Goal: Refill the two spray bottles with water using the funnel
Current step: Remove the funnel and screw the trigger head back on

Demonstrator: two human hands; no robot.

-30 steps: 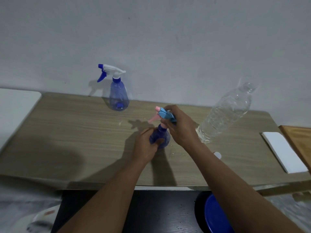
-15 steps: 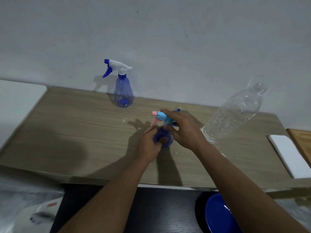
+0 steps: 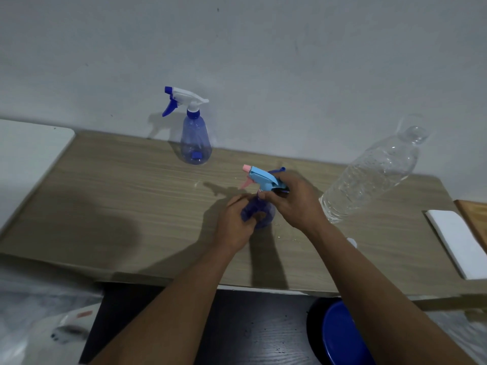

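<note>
The left hand (image 3: 237, 222) has its grip round the spray bottle (image 3: 259, 212); the right hand (image 3: 296, 204) pinches its sprayer head (image 3: 263, 177). A slipping twist could topple the water bottle (image 3: 374, 175) at three o'clock.

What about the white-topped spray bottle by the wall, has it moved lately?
No. The white-topped spray bottle stands at the same spot by the back edge of the table, equally far from the water bottle; only the camera's view shifted.
</note>
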